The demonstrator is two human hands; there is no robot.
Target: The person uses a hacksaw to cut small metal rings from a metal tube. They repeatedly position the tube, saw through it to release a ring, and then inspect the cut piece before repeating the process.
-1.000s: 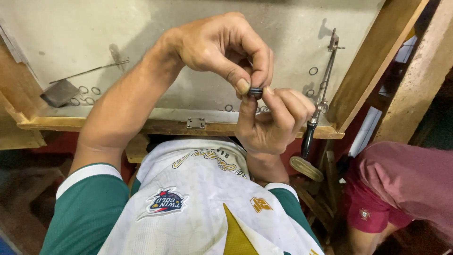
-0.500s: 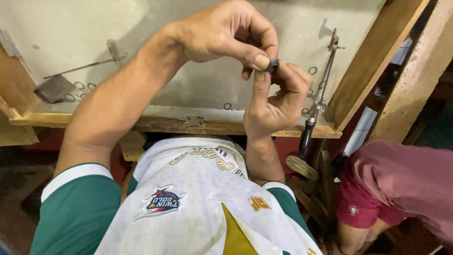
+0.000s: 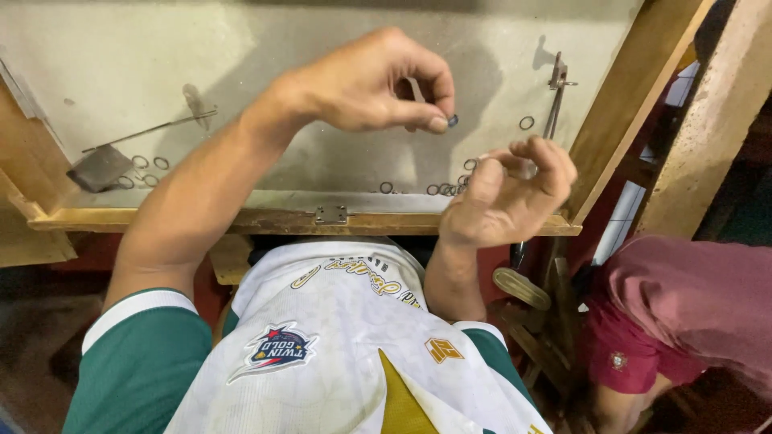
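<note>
My left hand (image 3: 370, 80) is raised over a grey work surface (image 3: 241, 72). It pinches a small dark ring-like piece (image 3: 453, 120) between thumb and fingertips. My right hand (image 3: 503, 193) hovers just below and to the right of it. Its fingers are curled and apart, with nothing visible in them. Right under my right hand, a cluster of small metal rings (image 3: 449, 190) lies on the surface. One single ring (image 3: 526, 123) lies farther right.
The surface has a wooden frame (image 3: 201, 219) with a small hinge (image 3: 330, 214) on the near edge. A flat metal scoop with a thin handle (image 3: 100, 167) and a few rings (image 3: 143, 162) lie at left. A slim metal tool (image 3: 555, 96) leans at right. A person in maroon clothing (image 3: 683, 313) sits at right.
Both hands were pinching the small piece together. Now they have come apart: my left hand keeps the piece, and my right hand has dropped lower right with its fingers loosened.
</note>
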